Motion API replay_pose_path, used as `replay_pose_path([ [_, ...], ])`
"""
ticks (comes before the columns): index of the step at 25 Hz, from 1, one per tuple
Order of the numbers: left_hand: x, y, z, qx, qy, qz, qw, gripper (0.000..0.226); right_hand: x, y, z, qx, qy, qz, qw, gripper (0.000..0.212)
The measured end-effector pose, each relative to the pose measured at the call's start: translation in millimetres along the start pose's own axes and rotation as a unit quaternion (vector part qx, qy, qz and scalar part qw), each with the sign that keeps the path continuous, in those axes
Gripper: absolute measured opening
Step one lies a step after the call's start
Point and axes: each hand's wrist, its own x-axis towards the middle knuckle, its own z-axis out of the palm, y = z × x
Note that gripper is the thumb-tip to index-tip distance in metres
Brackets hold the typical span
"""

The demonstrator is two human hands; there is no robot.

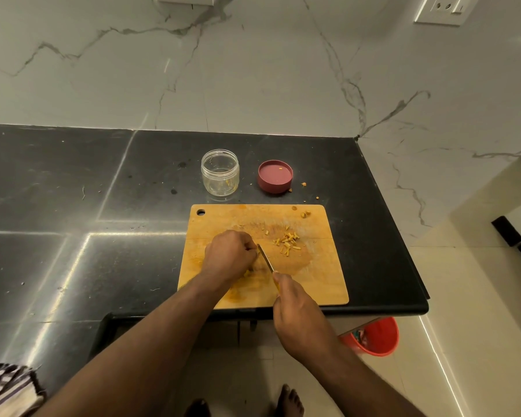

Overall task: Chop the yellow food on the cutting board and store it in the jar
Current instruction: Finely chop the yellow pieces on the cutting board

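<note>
Reaching in from the lower left, the left forearm crosses the counter edge and ends in the left hand (227, 255), which sits knuckles-up on the wooden cutting board (319, 284) with its fingers curled down over something yellow; only a sliver of that yellow food (247, 272) peeks out beneath the palm, so how it is gripped cannot be told exactly. The right hand (297, 314) comes in from the lower right, wrist bent slightly inward, fingers wrapped round the handle of a knife (266, 261) (the handle itself is almost wholly hidden, a thin yellow strip showing at the thumb). The narrow blade runs up and to the left from that hand, its tip just beside the left hand's knuckles. The two hands are close, parted only by the blade's length.

Right of the blade, a scatter of chopped yellow pieces (288, 241) lies on the board's middle, with a couple of stray bits near the far right corner.

Behind the board on the black stone countertop (73, 206) stands a clear plastic jar (220, 176), upright and open, a few yellow scraps at its bottom. Just to its right, apart from it, lies its dark pink lid (275, 176), underside up, with a crumb inside and more crumbs on the counter nearby.

On the floor below the counter's right end stands an orange bucket (376, 337). Checked cloth (6, 386) shows at the lower left corner.
</note>
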Motion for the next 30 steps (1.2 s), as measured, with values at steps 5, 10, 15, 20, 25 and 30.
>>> replay_pose_path([
  [5,1,1,1,0.009,0.007,-0.022,1.0,0.009,-1,-1,1,-0.002,-0.012,0.004,1.0,0.045],
  [10,0,1,1,0.0,0.0,-0.022,1.0,0.01,-20,7,-3,0.012,0.014,0.008,1.0,0.042],
  [15,-1,1,2,-0.005,-0.001,-0.023,1.0,0.01,-11,4,-2,0.013,0.028,0.007,0.999,0.042],
  [20,-2,1,2,0.003,0.007,-0.019,1.0,0.01,-4,0,2,0.002,0.017,0.001,1.0,0.042],
  [25,-1,2,1,-0.004,0.003,-0.032,0.999,0.009,0,-1,5,-0.01,0.001,0.003,1.0,0.04],
  [30,0,2,0,-0.002,-0.003,-0.037,0.999,0.012,-20,7,5,-0.003,0.002,-0.005,1.0,0.041],
])
